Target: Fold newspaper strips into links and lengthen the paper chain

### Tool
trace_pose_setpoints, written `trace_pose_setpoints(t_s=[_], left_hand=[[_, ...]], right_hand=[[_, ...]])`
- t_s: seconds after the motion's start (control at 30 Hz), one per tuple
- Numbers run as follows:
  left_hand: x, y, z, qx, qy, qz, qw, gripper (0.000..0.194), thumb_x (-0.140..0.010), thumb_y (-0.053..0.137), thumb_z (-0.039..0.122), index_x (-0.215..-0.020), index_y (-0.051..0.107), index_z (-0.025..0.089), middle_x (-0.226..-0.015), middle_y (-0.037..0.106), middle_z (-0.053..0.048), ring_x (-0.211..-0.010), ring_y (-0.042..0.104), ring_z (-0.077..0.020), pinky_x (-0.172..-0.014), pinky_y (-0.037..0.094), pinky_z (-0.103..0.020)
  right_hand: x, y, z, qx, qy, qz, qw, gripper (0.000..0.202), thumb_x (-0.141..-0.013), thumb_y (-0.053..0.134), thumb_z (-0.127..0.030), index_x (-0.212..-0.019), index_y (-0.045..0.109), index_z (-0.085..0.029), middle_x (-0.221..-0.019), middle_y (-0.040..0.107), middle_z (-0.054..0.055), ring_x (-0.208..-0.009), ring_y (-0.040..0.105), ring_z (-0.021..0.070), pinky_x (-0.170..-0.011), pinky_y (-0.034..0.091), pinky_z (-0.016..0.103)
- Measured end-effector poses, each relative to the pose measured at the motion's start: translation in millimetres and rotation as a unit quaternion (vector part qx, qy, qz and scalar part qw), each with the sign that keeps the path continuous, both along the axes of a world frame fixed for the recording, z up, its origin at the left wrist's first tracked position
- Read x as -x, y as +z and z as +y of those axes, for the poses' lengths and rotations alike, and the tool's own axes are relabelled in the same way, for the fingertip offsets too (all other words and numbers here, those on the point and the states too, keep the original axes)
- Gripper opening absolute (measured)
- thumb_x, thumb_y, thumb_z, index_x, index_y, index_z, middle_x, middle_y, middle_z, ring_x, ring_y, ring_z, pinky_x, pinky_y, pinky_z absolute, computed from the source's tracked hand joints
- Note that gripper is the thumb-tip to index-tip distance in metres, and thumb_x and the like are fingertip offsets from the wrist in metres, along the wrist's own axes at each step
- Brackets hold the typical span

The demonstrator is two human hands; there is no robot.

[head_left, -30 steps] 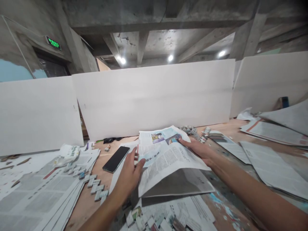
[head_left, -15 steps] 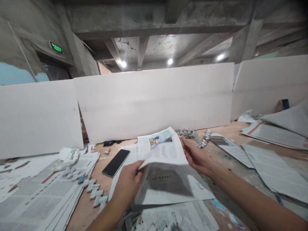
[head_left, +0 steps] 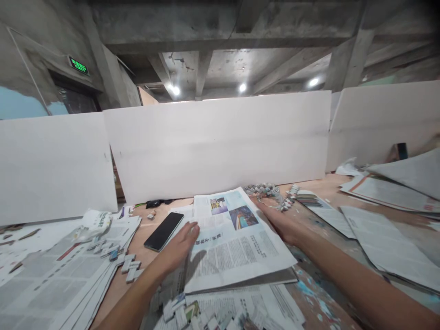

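Between my hands lies a folded newspaper (head_left: 237, 247) with colour pictures near its far end, its near edge lifted slightly above the sheets below. My left hand (head_left: 182, 238) rests at its left edge with fingers stretched out and open, beside a black phone (head_left: 165, 230). Along the right edge, my right hand (head_left: 280, 222) touches the paper; its fingers look extended, though the edge partly hides them. Close to me, a heap of folded paper links (head_left: 206, 316) lies on more newspaper.
Newspaper sheets (head_left: 44, 270) and a zigzag chain of folded paper (head_left: 129, 266) lie on the left, near a crumpled white plastic bag (head_left: 99, 222). A paper chain (head_left: 264, 190) curls beyond my right hand. More sheets (head_left: 388, 238) spread rightward. White panels (head_left: 220, 142) stand behind the table.
The raised page has come down flat, showing its printed front and pictures. My left hand has let go of the page and opened at its left edge; my right hand stays at the right edge.
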State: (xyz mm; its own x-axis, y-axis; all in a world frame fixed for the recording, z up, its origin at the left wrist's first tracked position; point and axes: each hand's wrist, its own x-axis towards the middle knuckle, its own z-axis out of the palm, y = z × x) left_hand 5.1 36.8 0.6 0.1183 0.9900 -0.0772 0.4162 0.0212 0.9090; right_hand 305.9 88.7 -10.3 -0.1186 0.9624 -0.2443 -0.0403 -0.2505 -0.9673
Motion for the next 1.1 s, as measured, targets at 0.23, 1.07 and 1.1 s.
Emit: trace_pose_setpoints(t_s=[0.23,1.07,1.1], left_hand=[[1.3,-17.4,16.3,0.121,0.083,-0.230,0.962,0.058,-0.083,0.068,0.037,-0.133,0.048,0.016,-0.128,0.064,-0.017,-0.111,0.065,-0.0244,-0.090,0.053,-0.034],[-16.4,113.7,-55.0,-0.339,0.076,0.475,0.808,0.061,-0.080,0.048,0.009,-0.136,0.056,0.031,-0.129,0.066,-0.006,-0.102,0.067,-0.0346,-0.085,0.048,-0.040],[-19.8,108.7,-59.7,-0.350,0.058,0.463,0.812,0.060,-0.080,0.049,0.008,-0.135,0.057,0.030,-0.132,0.064,-0.006,-0.108,0.065,-0.0350,-0.089,0.048,-0.042]], right_hand=[[9.0,-12.7,-5.0,0.013,0.025,-0.052,0.998,0.013,-0.075,0.066,-0.017,-0.087,0.069,-0.018,-0.078,0.077,0.005,-0.066,0.071,0.0216,-0.053,0.055,0.026],[37.6,53.5,-61.1,-0.700,-0.170,-0.367,0.588,0.043,-0.086,0.061,-0.015,-0.128,0.053,-0.025,-0.135,0.055,0.013,-0.133,0.043,0.0293,-0.111,0.032,0.051],[43.6,59.4,-70.2,-0.727,-0.154,-0.386,0.547,0.048,-0.086,0.062,-0.012,-0.131,0.051,-0.026,-0.135,0.057,0.011,-0.134,0.042,0.0280,-0.113,0.027,0.051]])
